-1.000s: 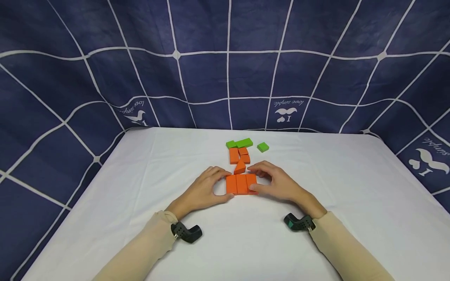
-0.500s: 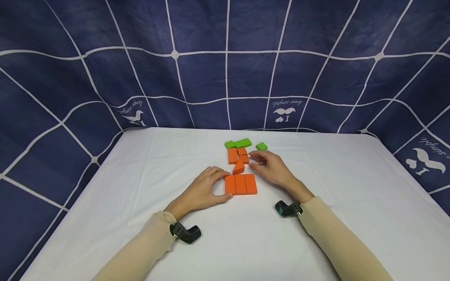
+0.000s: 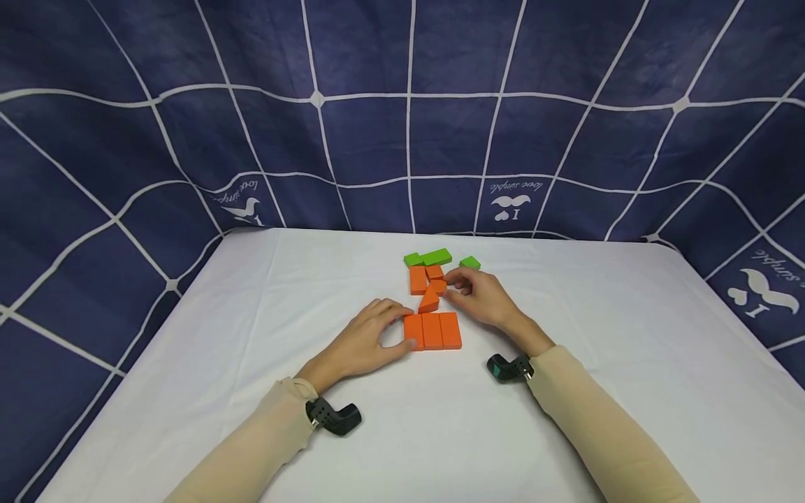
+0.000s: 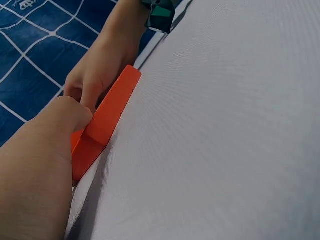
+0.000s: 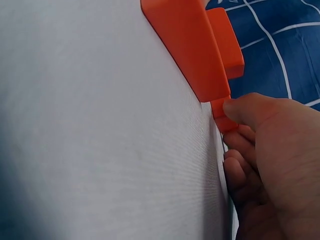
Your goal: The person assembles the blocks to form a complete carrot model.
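Three rectangular orange blocks lie side by side in a row, the middle orange block [image 3: 432, 331] flanked by one on each side. My left hand [image 3: 361, 342] holds the left orange block [image 3: 413, 328] between thumb at its near end and index finger at its far end. Beyond the row, my right hand [image 3: 484, 297] pinches a small orange block [image 5: 223, 114] between thumb and fingers. An orange triangular block [image 3: 429, 300] stands between the row and the farther blocks. Just left of the pinched block are another orange rectangular block [image 3: 418, 280] and a small orange block [image 3: 434, 272].
At the back lie a long green block [image 3: 437, 256], a small green block [image 3: 413, 259] touching its left end, and a separate green block [image 3: 469, 263] near my right fingers. A white cloth covers the table [image 3: 314, 272]; a dark blue gridded curtain [image 3: 365, 140] hangs behind.
My right hand has left the right end of the row and moved away from me to the small orange block. My left thumb has shifted slightly onto the left block.
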Available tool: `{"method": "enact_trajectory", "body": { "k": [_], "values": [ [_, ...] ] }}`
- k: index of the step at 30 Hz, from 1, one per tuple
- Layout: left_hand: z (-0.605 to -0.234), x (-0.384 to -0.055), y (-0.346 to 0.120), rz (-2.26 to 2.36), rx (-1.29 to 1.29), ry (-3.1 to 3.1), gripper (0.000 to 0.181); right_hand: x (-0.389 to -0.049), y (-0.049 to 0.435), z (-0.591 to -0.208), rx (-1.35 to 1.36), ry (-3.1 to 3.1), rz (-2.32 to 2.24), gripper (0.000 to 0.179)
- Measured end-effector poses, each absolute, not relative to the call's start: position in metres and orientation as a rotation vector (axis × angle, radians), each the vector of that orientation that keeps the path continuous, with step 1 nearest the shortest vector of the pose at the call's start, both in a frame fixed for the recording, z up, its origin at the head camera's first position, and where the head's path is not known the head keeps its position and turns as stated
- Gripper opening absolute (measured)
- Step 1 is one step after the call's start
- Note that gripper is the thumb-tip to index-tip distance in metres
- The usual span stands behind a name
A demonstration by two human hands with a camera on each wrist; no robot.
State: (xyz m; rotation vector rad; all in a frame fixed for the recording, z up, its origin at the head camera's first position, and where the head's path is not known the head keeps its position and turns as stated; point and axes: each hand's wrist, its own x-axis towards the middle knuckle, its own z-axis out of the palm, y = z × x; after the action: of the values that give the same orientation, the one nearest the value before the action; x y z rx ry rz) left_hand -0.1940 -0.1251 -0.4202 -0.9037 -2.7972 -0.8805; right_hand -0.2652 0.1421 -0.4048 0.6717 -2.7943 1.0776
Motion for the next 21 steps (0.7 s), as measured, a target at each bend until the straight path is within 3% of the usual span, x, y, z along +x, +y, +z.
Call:
{"method": "enact_trajectory", "body": {
  "k": [21],
  "values": [
    [-0.421,-0.194,-0.124,-0.877,-0.893,-2.800,0.052,-0.247,0.157,-0.398,0.496,-2.790,1.191,0.029]
  ]
}}
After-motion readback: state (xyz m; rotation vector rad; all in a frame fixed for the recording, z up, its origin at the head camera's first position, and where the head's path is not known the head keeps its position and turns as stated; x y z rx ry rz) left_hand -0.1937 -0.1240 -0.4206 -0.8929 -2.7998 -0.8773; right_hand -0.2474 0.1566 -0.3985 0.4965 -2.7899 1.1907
